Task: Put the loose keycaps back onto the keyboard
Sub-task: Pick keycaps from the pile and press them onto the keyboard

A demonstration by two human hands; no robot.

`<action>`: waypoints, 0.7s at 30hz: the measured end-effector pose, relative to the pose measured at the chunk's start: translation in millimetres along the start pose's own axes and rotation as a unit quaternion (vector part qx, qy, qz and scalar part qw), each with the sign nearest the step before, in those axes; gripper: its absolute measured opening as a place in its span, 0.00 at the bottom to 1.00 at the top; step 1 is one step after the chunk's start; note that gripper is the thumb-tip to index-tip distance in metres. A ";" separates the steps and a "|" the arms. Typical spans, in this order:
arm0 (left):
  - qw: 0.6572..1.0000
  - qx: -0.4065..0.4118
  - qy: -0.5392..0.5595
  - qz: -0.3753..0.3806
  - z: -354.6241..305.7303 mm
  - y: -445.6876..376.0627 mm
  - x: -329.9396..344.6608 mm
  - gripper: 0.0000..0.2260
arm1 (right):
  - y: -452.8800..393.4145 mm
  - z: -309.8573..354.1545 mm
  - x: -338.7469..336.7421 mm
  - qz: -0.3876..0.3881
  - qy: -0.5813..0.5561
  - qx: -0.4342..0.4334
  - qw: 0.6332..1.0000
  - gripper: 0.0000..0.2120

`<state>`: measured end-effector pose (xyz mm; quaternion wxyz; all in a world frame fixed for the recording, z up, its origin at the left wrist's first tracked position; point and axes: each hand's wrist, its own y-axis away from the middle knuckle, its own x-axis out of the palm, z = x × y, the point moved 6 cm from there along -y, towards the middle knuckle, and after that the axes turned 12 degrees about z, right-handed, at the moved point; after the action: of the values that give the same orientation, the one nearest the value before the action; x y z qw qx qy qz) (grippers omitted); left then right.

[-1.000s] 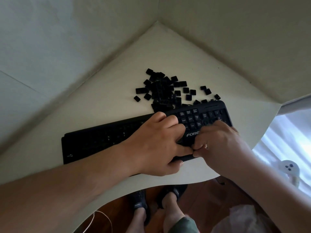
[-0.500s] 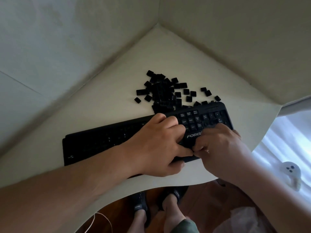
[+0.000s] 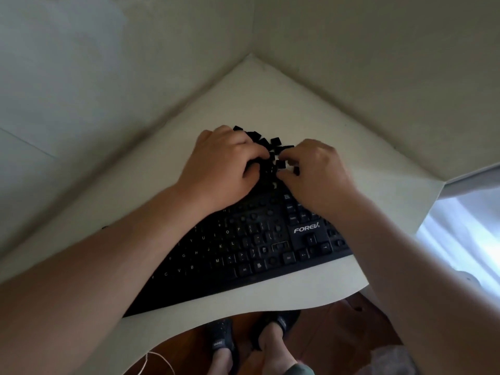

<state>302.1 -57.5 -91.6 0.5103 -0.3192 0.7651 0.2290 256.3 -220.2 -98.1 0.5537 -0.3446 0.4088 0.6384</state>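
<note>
Left hand (image 3: 219,169), fingers curled into the pile of loose keycaps (image 3: 270,152); whether it grips one cannot be told. The pile lies on the table (image 3: 311,282) at 12 o'clock from the keyboard (image 3: 243,255), touching its far edge. Right hand (image 3: 316,171), fingers curled at the pile's 3 o'clock side; grip likewise unclear.

Head view: black keyboard (image 3: 243,255) lies on a pale sheet covering the desk (image 3: 311,288), set in a wall corner. Several key positions near the "FOREV" label show bare stems. Both hands reach past the keyboard's far edge into the pile of loose keycaps (image 3: 273,150); left hand (image 3: 224,163) and right hand (image 3: 316,174) have fingers curled among the caps. Whether either pinches one is unclear. Two feet in dark sandals (image 3: 221,339) show below the desk edge.
</note>
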 end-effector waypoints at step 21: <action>0.950 -0.056 0.301 0.067 6.1 18.4 0.3 0.06 | 11.7 3.9 -11.0 0.003 -0.359 0.033 0.933 0.13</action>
<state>292.5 -40.8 -93.8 0.2212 -0.3492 0.8887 0.1985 246.4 -222.0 -85.0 0.6728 -0.0727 0.2044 0.7073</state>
